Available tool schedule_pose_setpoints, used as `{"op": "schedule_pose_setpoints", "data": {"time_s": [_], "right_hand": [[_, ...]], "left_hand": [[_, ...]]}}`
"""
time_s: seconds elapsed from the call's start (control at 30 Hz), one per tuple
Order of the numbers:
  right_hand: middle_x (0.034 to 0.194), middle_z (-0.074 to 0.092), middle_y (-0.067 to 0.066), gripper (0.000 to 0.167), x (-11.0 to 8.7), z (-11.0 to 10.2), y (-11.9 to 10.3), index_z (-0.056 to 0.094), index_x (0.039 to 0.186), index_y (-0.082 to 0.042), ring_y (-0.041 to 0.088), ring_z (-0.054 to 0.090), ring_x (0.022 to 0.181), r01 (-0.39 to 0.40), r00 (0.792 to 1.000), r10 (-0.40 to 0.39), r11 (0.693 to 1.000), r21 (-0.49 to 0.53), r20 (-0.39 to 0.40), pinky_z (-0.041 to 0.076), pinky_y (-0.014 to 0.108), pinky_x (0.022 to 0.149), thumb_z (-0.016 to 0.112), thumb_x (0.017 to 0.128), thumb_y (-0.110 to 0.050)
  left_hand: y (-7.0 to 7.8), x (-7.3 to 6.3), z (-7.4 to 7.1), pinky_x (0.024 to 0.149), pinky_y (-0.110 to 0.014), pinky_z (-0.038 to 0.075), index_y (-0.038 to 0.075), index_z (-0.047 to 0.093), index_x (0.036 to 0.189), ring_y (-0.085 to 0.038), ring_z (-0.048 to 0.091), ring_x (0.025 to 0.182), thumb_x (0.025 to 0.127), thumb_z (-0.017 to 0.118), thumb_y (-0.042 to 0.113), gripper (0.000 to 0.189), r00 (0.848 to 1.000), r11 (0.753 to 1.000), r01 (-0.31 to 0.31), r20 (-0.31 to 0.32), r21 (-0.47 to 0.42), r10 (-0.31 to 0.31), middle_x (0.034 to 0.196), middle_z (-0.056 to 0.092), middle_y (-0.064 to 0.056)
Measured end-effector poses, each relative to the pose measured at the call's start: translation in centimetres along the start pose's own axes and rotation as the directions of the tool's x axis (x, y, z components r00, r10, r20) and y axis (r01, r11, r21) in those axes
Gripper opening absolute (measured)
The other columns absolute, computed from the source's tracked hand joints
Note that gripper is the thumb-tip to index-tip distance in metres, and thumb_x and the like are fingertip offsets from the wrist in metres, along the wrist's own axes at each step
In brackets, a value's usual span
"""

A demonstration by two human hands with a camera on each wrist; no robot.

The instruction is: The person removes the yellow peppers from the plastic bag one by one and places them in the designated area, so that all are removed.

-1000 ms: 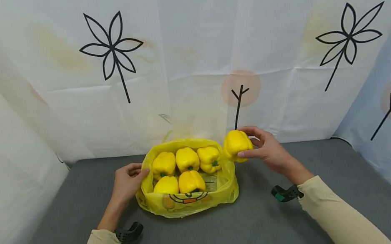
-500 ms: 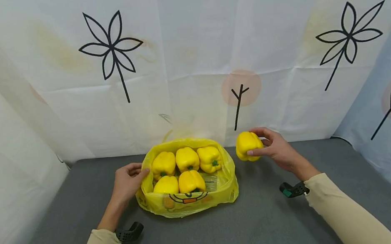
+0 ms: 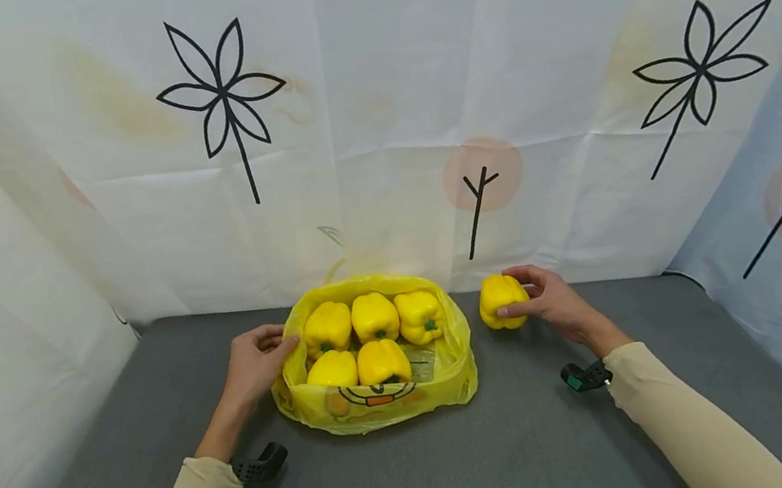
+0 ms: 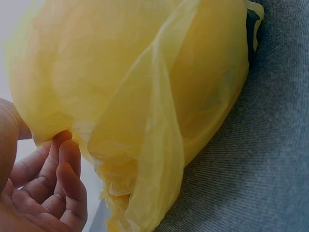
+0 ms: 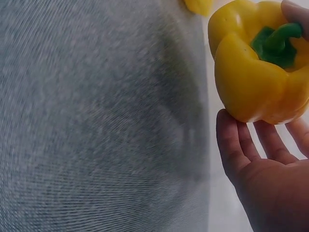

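Note:
My right hand (image 3: pixel 551 300) grips a yellow bell pepper (image 3: pixel 501 301) between thumb and fingers, just right of the bag. In the right wrist view the pepper (image 5: pixel 260 72) shows its green stem, with fingertips against its underside. My left hand (image 3: pixel 253 367) pinches the left rim of a yellow plastic bag (image 3: pixel 385 407). Close up, the left wrist view has the thumb and curled fingers (image 4: pixel 50 179) at the thin film of the bag (image 4: pixel 130 87). Several more yellow bell peppers (image 3: pixel 374 317) lie inside the wide-mouthed bag, in a back and a front row.
The bag stands on a dark grey table (image 3: pixel 427 483) near its back edge. A white curtain (image 3: pixel 379 111) with black flower drawings hangs behind and along both sides. Each wrist wears a black band, such as the left band (image 3: pixel 260 463).
My right hand has carried the pepper rightward, away from the bag's right rim, and then lowered it toward the table. The left hand and the bag have stayed in place.

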State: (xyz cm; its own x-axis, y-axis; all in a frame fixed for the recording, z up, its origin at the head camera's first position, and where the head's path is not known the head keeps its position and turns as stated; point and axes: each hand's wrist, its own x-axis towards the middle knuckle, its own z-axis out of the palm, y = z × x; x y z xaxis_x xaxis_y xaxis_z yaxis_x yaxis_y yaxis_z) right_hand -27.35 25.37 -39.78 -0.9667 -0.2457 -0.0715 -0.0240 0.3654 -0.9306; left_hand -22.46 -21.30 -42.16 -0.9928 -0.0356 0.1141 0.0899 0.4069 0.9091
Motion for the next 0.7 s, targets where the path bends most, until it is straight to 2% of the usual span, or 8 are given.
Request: {"op": "schedule_pose_setpoints", "data": {"time_s": [0.27, 0.7], "right_hand": [[0.150, 0.043, 0.022, 0.080, 0.4, 0.1, 0.9, 0.037, 0.153, -0.001, 0.041, 0.047, 0.130, -0.016, 0.999, 0.017, 0.999, -0.041, 0.029, 0.044, 0.051, 0.104, 0.082, 0.088, -0.018], [0.155, 0.036, 0.022, 0.085, 1.2, 0.4, 1.6, 0.034, 0.156, -0.002, 0.044, 0.043, 0.135, -0.025, 0.999, 0.026, 0.999, -0.034, 0.039, 0.041, 0.055, 0.107, 0.082, 0.088, -0.019]], "left_hand": [[0.0, 0.0, -0.1, 0.072, -0.022, 0.056, -0.008, 0.063, 0.127, -0.016, 0.066, 0.089, 0.101, 0.066, 0.022, 0.040, 1.000, 1.000, 0.000, 0.005, 0.007, 0.000, 0.108, 0.069, -0.020], [0.0, 0.1, 0.0, 0.072, -0.022, 0.056, -0.009, 0.063, 0.127, -0.017, 0.067, 0.090, 0.101, 0.067, 0.023, 0.041, 1.000, 1.000, 0.005, 0.009, 0.003, -0.005, 0.109, 0.069, -0.020]]}}
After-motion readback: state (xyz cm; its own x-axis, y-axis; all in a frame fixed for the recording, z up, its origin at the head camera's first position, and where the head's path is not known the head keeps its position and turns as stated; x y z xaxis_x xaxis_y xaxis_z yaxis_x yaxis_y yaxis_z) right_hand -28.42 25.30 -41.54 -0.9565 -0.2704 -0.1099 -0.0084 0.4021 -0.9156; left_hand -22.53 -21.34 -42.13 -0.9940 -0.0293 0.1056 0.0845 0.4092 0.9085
